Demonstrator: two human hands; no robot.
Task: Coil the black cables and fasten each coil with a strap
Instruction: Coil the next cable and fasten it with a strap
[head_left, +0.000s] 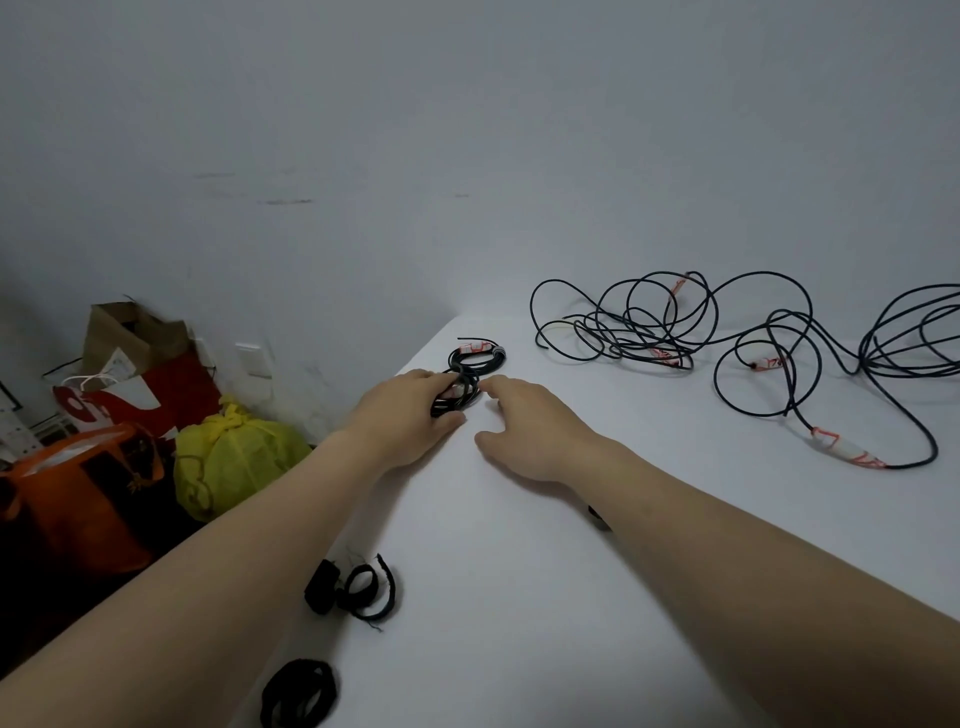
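Two small coils of black cable lie at the far left corner of the white table (545, 597). The farther coil (477, 355) has a strap around it and lies free. My left hand (410, 415) grips the nearer coil (460, 395), fingers curled over it. My right hand (524, 426) lies beside that coil with relaxed fingers, fingertips close to it, holding nothing. Loose black cables (675, 322) with white-and-red tagged ends sprawl across the far right. Black straps (358, 590) lie near the table's left edge, with more straps (298, 693) at the bottom.
Left of the table, on the floor, stand an orange bag (83, 493), a yellow tied bag (234, 452), a red bag (150, 400) and a brown paper bag (135, 332). A grey wall rises behind the table. The table's left edge runs diagonally beside my left arm.
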